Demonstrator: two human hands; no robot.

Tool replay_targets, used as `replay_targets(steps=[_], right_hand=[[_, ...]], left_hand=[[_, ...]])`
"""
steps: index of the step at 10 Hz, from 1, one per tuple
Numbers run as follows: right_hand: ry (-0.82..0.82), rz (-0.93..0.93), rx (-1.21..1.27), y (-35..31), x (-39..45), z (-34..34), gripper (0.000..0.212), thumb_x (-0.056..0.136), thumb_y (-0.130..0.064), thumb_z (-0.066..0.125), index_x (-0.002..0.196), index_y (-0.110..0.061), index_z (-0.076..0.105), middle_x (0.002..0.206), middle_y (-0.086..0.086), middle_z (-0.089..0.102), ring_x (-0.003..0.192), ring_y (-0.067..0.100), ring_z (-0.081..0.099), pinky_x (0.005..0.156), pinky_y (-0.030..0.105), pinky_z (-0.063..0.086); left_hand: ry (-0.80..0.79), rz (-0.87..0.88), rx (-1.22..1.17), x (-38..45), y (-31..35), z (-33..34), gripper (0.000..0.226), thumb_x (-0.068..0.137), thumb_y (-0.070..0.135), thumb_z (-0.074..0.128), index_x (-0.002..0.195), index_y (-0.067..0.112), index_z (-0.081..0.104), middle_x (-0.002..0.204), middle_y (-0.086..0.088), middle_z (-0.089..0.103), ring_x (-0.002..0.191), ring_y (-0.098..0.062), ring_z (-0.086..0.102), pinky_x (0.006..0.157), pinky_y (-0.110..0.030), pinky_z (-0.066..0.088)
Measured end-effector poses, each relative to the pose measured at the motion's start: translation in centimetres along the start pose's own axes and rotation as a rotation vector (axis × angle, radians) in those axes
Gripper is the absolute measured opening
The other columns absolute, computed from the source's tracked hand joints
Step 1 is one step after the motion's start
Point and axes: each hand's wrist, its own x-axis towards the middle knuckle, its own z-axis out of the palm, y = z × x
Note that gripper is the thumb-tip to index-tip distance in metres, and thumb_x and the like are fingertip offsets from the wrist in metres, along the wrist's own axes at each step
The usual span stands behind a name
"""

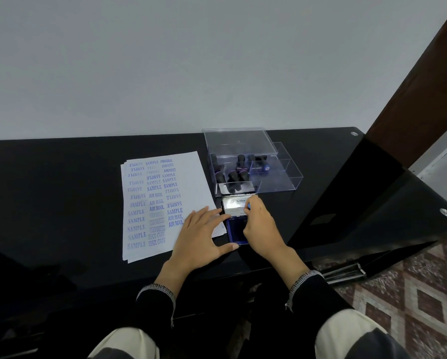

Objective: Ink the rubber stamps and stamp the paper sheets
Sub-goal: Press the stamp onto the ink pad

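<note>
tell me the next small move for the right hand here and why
Probably lift the stamp off the blue ink pad and carry it left to the bare lower right of the paper sheet. The right hand grips the stamp down over the open pad, the left hand lies spread at the pad's edge, and that part of the sheet has no prints.

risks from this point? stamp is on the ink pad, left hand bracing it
1. The ink pad sits at the desk's front edge; a hard press could tip it off.
2. Left hand rests partly on the paper stack; it may shift the sheets.
3. Right hand hides the stamp; inking may be uneven.
</note>
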Motion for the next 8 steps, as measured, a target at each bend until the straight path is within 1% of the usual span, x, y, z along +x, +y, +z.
replay_targets(steps=[1,2,3,4,5,6,7,8], right_hand=[[0.069,0.012,0.018,0.4,-0.7,0.8,0.033,0.081,0.015,0.043,0.087,-0.016,0.037,0.086,-0.003,0.043,0.079,0.014,0.050,0.061,0.023,0.049],[0.117,-0.021,-0.002,0.7,-1.5,1.2,0.029,0.083,0.014,0.044,0.089,-0.014,0.040,0.090,0.000,0.044,0.077,0.017,0.049,0.059,0.026,0.047],[0.118,-0.045,-0.015,0.7,-1.6,1.2,0.018,0.090,0.006,0.044,0.092,-0.012,0.042,0.091,-0.001,0.043,0.071,0.012,0.044,0.054,0.016,0.038],[0.078,0.002,0.016,0.4,-0.9,0.7,0.014,0.093,0.002,0.043,0.092,-0.012,0.041,0.083,-0.003,0.043,0.063,0.007,0.041,0.053,0.014,0.039],[0.065,0.010,-0.016,0.2,-0.1,0.5,0.013,0.095,-0.002,0.043,0.089,-0.013,0.040,0.078,-0.004,0.041,0.058,0.009,0.040,0.051,0.014,0.037],[0.067,0.025,-0.033,0.3,0.1,0.7,0.014,0.097,-0.005,0.044,0.088,-0.015,0.038,0.078,-0.003,0.043,0.059,0.010,0.043,0.048,0.017,0.033],[0.089,0.046,0.016,0.5,-0.4,1.0,0.014,0.097,-0.006,0.044,0.089,-0.016,0.039,0.081,-0.001,0.047,0.066,0.012,0.048,0.050,0.019,0.036],[0.118,0.024,0.031,0.5,-1.1,1.3,0.016,0.096,-0.003,0.045,0.092,-0.017,0.039,0.087,-0.002,0.047,0.074,0.009,0.050,0.055,0.020,0.046]], left_hand=[[0.002,-0.005,-0.005,0.0,0.1,-0.1,0.082,0.073,0.084,0.041,0.145,0.046,0.030,0.156,0.018,0.024,0.146,-0.008,0.007,0.117,-0.030,-0.006],[0.004,-0.003,-0.006,0.0,0.1,-0.1,0.084,0.071,0.086,0.038,0.144,0.046,0.030,0.156,0.018,0.024,0.146,-0.008,0.008,0.116,-0.029,-0.006],[0.011,0.000,-0.013,0.0,0.0,0.0,0.083,0.072,0.086,0.039,0.144,0.046,0.031,0.155,0.017,0.026,0.146,-0.009,0.009,0.116,-0.030,-0.005],[0.003,0.001,-0.005,0.0,0.0,-0.1,0.085,0.070,0.087,0.036,0.145,0.046,0.030,0.155,0.018,0.025,0.146,-0.009,0.008,0.117,-0.030,-0.005],[0.005,0.003,-0.007,0.0,0.1,-0.2,0.086,0.069,0.088,0.034,0.145,0.046,0.030,0.155,0.018,0.025,0.146,-0.008,0.008,0.118,-0.031,-0.004],[0.005,0.001,-0.021,0.0,0.1,-0.2,0.086,0.069,0.088,0.035,0.144,0.046,0.031,0.155,0.018,0.026,0.146,-0.009,0.009,0.118,-0.031,-0.003],[0.007,0.001,-0.011,0.0,0.1,-0.1,0.086,0.069,0.088,0.035,0.144,0.046,0.030,0.155,0.018,0.026,0.146,-0.008,0.008,0.118,-0.031,-0.003],[0.007,-0.002,-0.018,0.0,0.2,-0.2,0.086,0.070,0.087,0.037,0.144,0.045,0.031,0.155,0.017,0.026,0.146,-0.008,0.009,0.118,-0.031,-0.003]])
